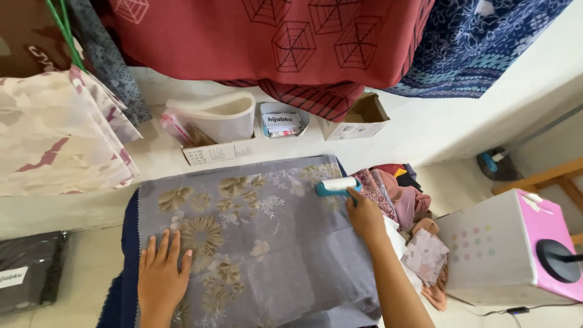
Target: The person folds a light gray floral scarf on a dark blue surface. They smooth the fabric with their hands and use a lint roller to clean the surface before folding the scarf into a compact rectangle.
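Leftmost, wall side: pale camouflage cloth [57, 136] hangs over a dark packet [27, 276].
Surface: grey floral fabric [267, 237] spread flat on a blue pad [124, 255].
Left hand [161, 273]: open, palm flat on the fabric.
Right hand [363, 214]: closed around a teal-handled lint roller [336, 186] at the fabric's far right edge.
Behind: white boxes [355, 121] under red drapery [273, 36].
Right: heaped scarves [401, 197], then a pink-and-white box [516, 249].

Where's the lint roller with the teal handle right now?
The white lint roller with the teal handle is in the right hand, at the upper right edge of the grey floral fabric, beside the heap of pink cloths.
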